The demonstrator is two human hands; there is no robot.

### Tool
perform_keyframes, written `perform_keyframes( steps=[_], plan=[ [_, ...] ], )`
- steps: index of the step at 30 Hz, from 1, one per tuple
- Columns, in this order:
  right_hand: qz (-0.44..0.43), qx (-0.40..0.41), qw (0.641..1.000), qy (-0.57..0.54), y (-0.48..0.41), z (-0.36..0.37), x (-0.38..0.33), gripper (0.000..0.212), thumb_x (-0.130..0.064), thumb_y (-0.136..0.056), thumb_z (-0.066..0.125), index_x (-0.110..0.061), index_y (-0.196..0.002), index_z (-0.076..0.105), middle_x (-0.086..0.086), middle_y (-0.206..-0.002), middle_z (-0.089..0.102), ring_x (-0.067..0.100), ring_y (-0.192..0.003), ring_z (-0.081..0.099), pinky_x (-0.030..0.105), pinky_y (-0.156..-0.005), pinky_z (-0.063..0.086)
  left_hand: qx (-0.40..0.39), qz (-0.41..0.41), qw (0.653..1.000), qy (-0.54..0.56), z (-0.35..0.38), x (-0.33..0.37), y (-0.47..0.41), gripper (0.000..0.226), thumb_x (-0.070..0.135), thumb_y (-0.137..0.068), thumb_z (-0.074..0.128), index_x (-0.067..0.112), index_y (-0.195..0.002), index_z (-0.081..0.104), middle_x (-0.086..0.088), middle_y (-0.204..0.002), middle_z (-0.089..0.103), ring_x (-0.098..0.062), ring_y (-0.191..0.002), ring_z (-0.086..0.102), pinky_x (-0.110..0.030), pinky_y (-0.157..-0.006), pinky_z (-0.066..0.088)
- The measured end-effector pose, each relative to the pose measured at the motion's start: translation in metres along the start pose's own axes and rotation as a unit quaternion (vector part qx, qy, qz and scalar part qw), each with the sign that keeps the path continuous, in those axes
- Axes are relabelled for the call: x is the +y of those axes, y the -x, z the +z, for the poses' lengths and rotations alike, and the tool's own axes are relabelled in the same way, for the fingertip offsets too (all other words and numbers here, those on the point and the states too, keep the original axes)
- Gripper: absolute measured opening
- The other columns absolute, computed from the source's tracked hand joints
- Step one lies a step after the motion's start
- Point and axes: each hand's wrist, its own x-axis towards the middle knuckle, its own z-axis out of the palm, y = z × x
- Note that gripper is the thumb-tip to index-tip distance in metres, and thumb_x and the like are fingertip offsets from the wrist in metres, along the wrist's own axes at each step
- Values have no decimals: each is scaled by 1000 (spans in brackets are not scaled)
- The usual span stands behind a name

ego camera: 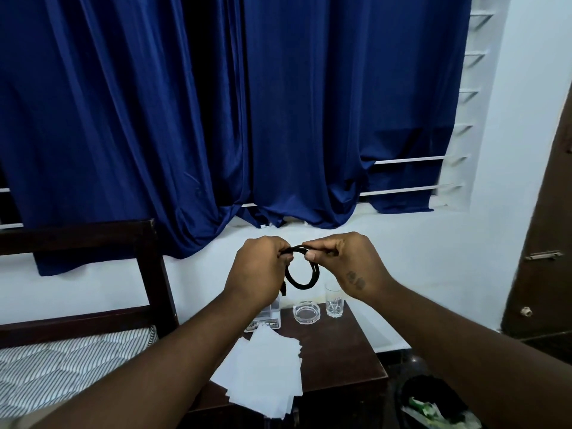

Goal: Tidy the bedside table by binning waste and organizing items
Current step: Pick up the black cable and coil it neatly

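Both hands hold a black cable (302, 284) coiled into a small loop, raised above the dark wooden bedside table (356, 354). My left hand (258, 270) pinches the coil's top left, with a cable end hanging below its palm. My right hand (346, 261) pinches the coil's top right. On the table lie a fanned stack of white papers (266, 376), a clear glass ashtray (306, 312), an empty drinking glass (334, 300) and a small clear box with a label (269, 318), partly hidden by my left wrist.
A black bin (433, 400) with green and white waste stands on the floor right of the table. A bed with a striped mattress (62, 363) and dark headboard (93, 236) is at left. Blue curtains (247, 119) hang behind; a brown door (544, 243) is at right.
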Motion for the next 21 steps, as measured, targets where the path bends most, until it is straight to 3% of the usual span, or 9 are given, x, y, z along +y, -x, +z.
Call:
perform_keyframes(
  steps=[3, 6, 8, 11, 14, 19, 21],
  plan=[
    [-31, -36, 990, 135, 0, -6, 3, 11, -28, -89, 72, -31, -97, 79, -27, -71, 69, -3, -66, 62, 16, -60, 45, -4, 10, 999, -30, 0, -2, 0, 14, 22, -96, 62, 22, -89, 75, 3, -76, 73, -13, -68, 66, -32, -66, 55],
    [-62, -20, 972, 226, -2, -11, 4, 10, -30, -90, 69, -28, -95, 77, -11, -85, 71, 7, -77, 62, 32, -72, 51, -25, 7, 1000, -17, 0, -3, 0, 14, 21, -95, 63, 21, -93, 77, 2, -79, 75, -15, -72, 69, -35, -72, 58],
    [-67, -7, 972, 227, -3, -11, 4, 8, -27, -90, 68, -25, -92, 76, -7, -81, 70, 10, -76, 62, 35, -73, 52, -42, 0, 999, 12, 0, -3, 1, 13, 19, -94, 65, 20, -91, 77, 2, -77, 75, -16, -72, 71, -39, -74, 60],
    [-5, -2, 997, 72, -1, -6, 7, 8, -17, -90, 71, -19, -92, 78, 0, -81, 75, 17, -77, 70, 34, -76, 58, -47, 3, 998, 40, 1, -2, 2, 12, 19, -94, 66, 19, -87, 76, 2, -74, 75, -18, -71, 73, -43, -74, 61],
    [72, 1, 986, -151, 3, 3, 6, 5, -4, -90, 70, -3, -92, 75, 18, -88, 74, 23, -75, 70, 34, -75, 63, -49, 6, 998, 49, 1, -2, 2, 12, 20, -94, 66, 20, -87, 76, 2, -73, 75, -16, -72, 73, -43, -73, 62],
    [116, -2, 958, -264, 7, 8, 2, 6, -4, -91, 69, 1, -95, 71, 20, -82, 69, 25, -69, 65, 40, -77, 58, -63, 8, 995, 72, 1, -4, 3, 11, 18, -93, 68, 22, -90, 78, 1, -73, 75, -16, -71, 74, -44, -74, 63],
    [134, -10, 944, -301, 8, 8, 0, 11, -3, -91, 69, 2, -100, 66, 22, -82, 70, 27, -67, 66, 36, -70, 59, -64, 10, 995, 80, 0, -5, 3, 11, 17, -93, 68, 21, -89, 78, 0, -72, 76, -16, -70, 75, -43, -73, 63]
  ],
)
